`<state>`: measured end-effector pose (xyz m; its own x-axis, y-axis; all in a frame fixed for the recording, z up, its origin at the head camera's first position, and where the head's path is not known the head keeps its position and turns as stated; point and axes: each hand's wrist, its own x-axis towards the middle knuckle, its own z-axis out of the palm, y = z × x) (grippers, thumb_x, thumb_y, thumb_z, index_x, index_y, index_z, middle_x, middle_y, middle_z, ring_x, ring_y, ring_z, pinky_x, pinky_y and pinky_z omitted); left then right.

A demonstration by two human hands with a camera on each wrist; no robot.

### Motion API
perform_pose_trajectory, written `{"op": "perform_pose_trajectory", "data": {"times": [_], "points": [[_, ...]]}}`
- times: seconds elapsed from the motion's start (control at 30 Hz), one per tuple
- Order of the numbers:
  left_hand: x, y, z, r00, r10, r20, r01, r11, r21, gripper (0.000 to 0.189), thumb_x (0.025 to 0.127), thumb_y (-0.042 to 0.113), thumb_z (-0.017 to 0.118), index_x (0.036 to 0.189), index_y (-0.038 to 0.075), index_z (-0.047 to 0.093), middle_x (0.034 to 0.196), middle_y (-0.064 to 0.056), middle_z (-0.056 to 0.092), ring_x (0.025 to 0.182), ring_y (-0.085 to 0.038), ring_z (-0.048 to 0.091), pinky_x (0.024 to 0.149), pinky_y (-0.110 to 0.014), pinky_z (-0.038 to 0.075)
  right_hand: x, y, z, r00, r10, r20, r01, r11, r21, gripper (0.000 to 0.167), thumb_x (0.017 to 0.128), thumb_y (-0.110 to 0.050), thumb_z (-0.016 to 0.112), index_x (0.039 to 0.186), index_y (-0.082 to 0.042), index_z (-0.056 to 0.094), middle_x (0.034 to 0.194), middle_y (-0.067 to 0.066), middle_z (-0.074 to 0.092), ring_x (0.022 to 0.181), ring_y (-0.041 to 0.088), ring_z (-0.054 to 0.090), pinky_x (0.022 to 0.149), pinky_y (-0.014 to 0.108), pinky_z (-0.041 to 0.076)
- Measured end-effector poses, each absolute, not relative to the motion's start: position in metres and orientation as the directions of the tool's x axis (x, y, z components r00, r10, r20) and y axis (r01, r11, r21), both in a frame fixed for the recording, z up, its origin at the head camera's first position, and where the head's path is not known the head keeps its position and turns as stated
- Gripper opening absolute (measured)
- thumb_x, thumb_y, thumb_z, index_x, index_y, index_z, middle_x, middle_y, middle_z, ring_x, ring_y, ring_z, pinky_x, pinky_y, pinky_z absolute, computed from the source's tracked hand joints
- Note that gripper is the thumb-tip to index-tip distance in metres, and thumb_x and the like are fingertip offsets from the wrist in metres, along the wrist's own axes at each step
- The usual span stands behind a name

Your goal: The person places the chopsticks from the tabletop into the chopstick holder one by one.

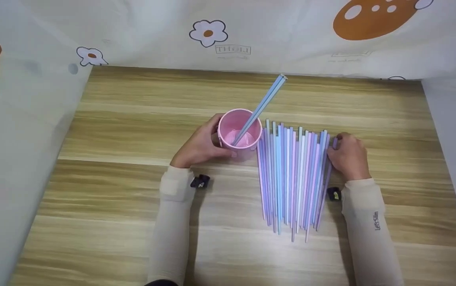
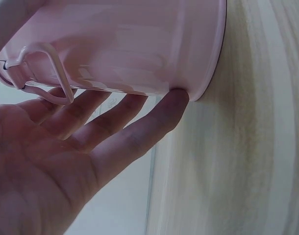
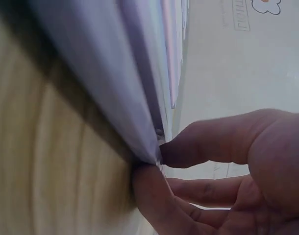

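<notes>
My left hand holds the pink bucket from its left side, thumb in front and fingers behind. In the left wrist view the bucket shows a small wire loop on its wall and a fingertip near its base. Two blue-grey chopsticks lean in it, ends up to the right. My right hand pinches the upper end of a purple chopstick between thumb and fingers, at the right edge of a row of pastel chopsticks. In the right wrist view, the pinched chopstick lies close along the tabletop.
The wooden table runs under everything. A white sheet with flowers and orange shapes stands behind it and along the sides. Small black devices sit at both wrists.
</notes>
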<state>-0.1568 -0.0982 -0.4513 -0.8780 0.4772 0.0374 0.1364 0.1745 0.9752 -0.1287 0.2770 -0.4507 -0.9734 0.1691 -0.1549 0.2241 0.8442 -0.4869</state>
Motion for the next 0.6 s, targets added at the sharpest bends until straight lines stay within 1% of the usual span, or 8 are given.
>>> {"op": "perform_pose_trajectory", "data": {"times": [0.1,0.17,0.3,0.37,0.47,0.6], "points": [[-0.155,-0.098,-0.45,-0.877,0.479,0.038,0.131,0.162,0.978,0.095,0.066,0.0,0.09,0.146,0.005,0.041,0.143,-0.017,0.049,0.136,-0.031,0.046,0.113,-0.042,0.041,-0.129,0.279,-0.448,-0.973,0.161,-0.168,0.225,0.836,-0.501,0.046,0.087,-0.008,0.061,0.124,0.018,0.055,0.11,0.035,0.062,0.091,0.042,0.059,0.079,0.054,0.053],[-0.154,-0.097,-0.447,-0.877,0.479,0.039,0.129,0.156,0.979,0.095,0.066,-0.003,0.089,0.147,0.002,0.04,0.144,-0.021,0.048,0.137,-0.035,0.044,0.113,-0.046,0.04,-0.128,0.28,-0.444,-0.973,0.151,-0.176,0.221,0.828,-0.515,0.047,0.087,-0.008,0.062,0.126,0.017,0.054,0.11,0.034,0.063,0.09,0.04,0.06,0.077,0.052,0.054],[-0.149,-0.096,-0.433,-0.875,0.483,0.041,0.131,0.153,0.98,0.092,0.067,-0.009,0.085,0.146,-0.004,0.038,0.144,-0.028,0.045,0.136,-0.043,0.042,0.114,-0.052,0.037,-0.127,0.282,-0.434,-0.979,0.13,-0.155,0.196,0.803,-0.563,0.049,0.087,-0.005,0.061,0.13,0.014,0.051,0.102,0.03,0.066,0.081,0.034,0.063,0.064,0.04,0.054],[-0.146,-0.095,-0.426,-0.875,0.483,0.036,0.131,0.163,0.978,0.091,0.067,-0.009,0.085,0.145,-0.004,0.039,0.143,-0.027,0.046,0.136,-0.043,0.042,0.113,-0.052,0.038,-0.125,0.282,-0.429,-0.985,0.123,-0.12,0.17,0.793,-0.584,0.049,0.086,-0.004,0.059,0.132,0.012,0.051,0.096,0.025,0.067,0.076,0.03,0.063,0.059,0.033,0.052],[-0.144,-0.095,-0.421,-0.876,0.481,0.033,0.131,0.172,0.976,0.089,0.067,-0.009,0.084,0.144,-0.003,0.04,0.142,-0.026,0.047,0.135,-0.041,0.043,0.113,-0.05,0.039,-0.123,0.28,-0.42,-0.991,0.125,-0.049,0.128,0.779,-0.614,0.049,0.086,-0.003,0.056,0.133,0.009,0.052,0.093,0.02,0.066,0.072,0.022,0.06,0.056,0.022,0.047],[-0.144,-0.095,-0.419,-0.876,0.482,0.036,0.13,0.163,0.978,0.088,0.068,-0.009,0.084,0.144,-0.004,0.04,0.141,-0.025,0.049,0.134,-0.04,0.045,0.113,-0.048,0.04,-0.118,0.273,-0.407,-0.987,0.14,0.076,0.055,0.747,-0.662,0.043,0.088,-0.002,0.057,0.13,0.007,0.057,0.09,0.016,0.066,0.07,0.01,0.058,0.056,0.011,0.044]]}}
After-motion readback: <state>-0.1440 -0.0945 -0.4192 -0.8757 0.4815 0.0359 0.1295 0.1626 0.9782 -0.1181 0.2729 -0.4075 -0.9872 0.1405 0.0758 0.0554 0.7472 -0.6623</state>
